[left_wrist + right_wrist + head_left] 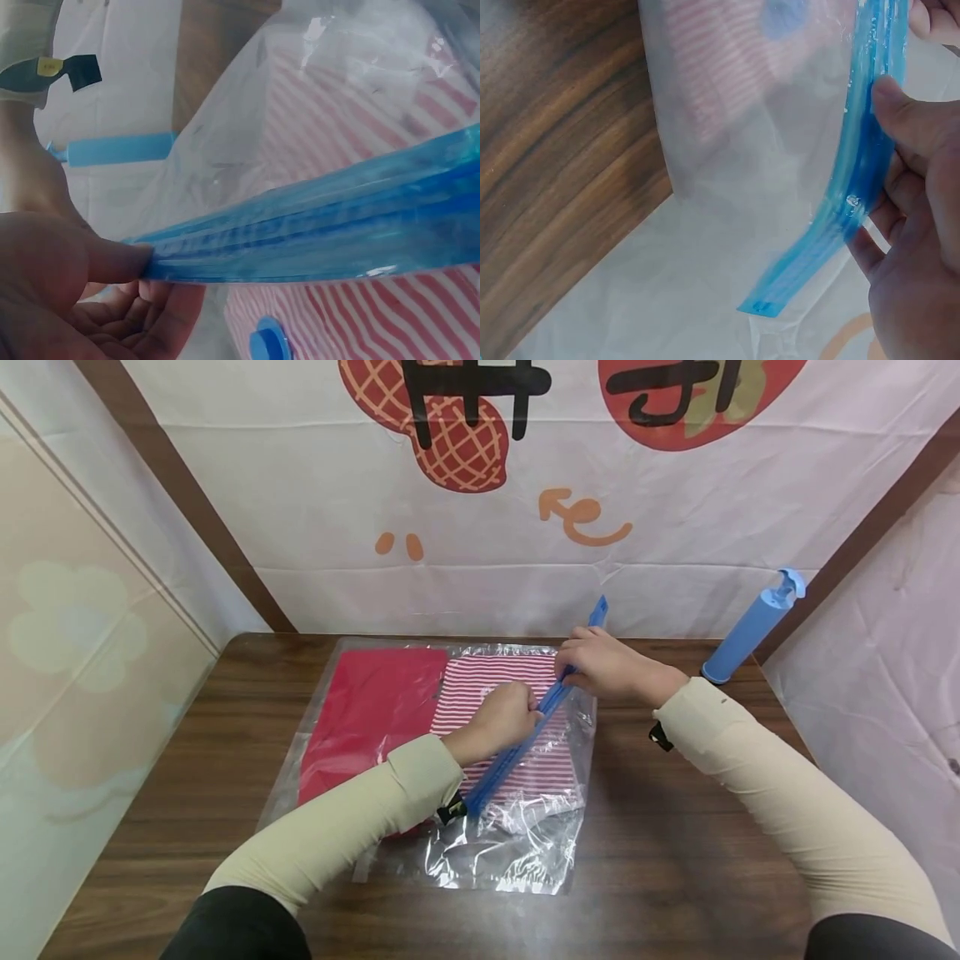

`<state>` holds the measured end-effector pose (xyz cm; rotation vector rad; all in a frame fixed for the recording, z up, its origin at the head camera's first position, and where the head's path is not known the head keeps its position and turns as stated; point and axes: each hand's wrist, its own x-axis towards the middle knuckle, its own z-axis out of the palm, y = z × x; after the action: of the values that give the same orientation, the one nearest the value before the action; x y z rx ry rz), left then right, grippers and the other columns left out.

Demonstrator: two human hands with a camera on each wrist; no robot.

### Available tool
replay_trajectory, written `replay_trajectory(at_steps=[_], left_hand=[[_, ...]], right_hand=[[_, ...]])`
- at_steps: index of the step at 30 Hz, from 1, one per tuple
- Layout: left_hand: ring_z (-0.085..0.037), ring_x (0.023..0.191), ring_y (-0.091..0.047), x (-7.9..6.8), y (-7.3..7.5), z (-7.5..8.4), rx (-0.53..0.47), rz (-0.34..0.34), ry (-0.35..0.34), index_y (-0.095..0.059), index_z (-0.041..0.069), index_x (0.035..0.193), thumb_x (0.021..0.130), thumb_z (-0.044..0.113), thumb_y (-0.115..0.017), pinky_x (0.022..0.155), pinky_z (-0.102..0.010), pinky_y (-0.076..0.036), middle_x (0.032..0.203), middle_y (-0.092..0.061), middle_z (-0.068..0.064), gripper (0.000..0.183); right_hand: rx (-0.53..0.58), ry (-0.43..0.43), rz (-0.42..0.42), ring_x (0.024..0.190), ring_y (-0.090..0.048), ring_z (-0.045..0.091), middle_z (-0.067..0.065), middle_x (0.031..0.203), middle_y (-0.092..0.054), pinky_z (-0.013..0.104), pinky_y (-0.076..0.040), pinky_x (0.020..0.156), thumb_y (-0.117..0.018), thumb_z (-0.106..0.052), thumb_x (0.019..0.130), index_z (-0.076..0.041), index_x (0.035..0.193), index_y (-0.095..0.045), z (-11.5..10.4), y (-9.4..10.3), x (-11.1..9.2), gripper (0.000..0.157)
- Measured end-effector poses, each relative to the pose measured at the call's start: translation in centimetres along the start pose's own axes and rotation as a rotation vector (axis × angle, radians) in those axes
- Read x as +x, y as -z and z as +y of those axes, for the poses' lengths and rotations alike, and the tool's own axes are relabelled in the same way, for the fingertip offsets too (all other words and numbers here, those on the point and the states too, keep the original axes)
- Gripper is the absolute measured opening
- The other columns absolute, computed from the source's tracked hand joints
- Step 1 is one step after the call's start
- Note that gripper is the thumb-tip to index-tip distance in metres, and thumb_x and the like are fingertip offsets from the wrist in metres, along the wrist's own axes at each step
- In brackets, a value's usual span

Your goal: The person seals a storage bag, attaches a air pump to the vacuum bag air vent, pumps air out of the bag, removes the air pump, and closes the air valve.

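A clear plastic storage bag (517, 864) lies on the table with a red cloth (382, 702) and a red-and-white striped cloth (480, 681) inside or under its film. Its blue zip strip (504, 766) is lifted and runs diagonally across the striped cloth. My left hand (501, 722) pinches the strip near its middle, thumb on one side and fingers on the other. Farther up, my right hand (609, 664) holds the strip near its far end, thumb (911, 120) on its face and fingers behind. A round blue valve (268, 341) shows over the stripes in the left wrist view.
A blue hand pump (752, 631) stands at the table's back right corner. Printed cloth hangings (480, 539) rise behind and on both sides. The brown wooden table (675, 860) extends in front and to the right of the bag.
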<state>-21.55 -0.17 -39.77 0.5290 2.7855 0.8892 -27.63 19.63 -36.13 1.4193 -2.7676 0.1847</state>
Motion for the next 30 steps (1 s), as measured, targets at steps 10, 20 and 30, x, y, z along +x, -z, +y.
replay_trajectory(at_steps=[10, 20, 30], left_hand=[[-0.008, 0.051, -0.038, 0.5, 0.0, 0.3, -0.037, 0.032, -0.032, -0.048, 0.014, 0.065, 0.090, 0.009, -0.069, 0.048, -0.022, -0.030, 0.056, -0.041, 0.006, 0.033], [-0.011, 0.064, -0.054, 1.3, -0.5, 0.5, -0.105, 0.109, 0.012, -0.068, 0.006, 0.082, 0.091, 0.013, -0.077, 0.061, -0.025, -0.046, 0.074, -0.065, -0.001, 0.015], [-0.013, 0.068, -0.060, 1.4, -0.6, 0.5, -0.113, 0.095, 0.019, -0.068, 0.005, 0.087, 0.093, 0.011, -0.074, 0.063, -0.026, -0.051, 0.082, -0.069, -0.004, 0.010]], right_hand=[[-0.044, 0.010, -0.003, 0.097, -0.054, 0.024, 0.000, 0.096, -0.071, 0.047, -0.042, 0.093, -0.078, -0.007, 0.089, -0.011, 0.096, -0.074, -0.4, 0.1, 0.1, 0.009], [-0.107, 0.021, 0.038, 0.092, -0.053, 0.025, 0.000, 0.090, -0.071, 0.047, -0.041, 0.095, -0.078, -0.005, 0.088, -0.012, 0.090, -0.072, -0.6, -0.5, 0.3, 0.009], [-0.021, 0.010, 0.019, 0.094, -0.053, 0.023, -0.002, 0.095, -0.073, 0.046, -0.044, 0.089, -0.081, -0.011, 0.088, -0.015, 0.093, -0.076, 0.0, 0.2, 0.1, 0.008]])
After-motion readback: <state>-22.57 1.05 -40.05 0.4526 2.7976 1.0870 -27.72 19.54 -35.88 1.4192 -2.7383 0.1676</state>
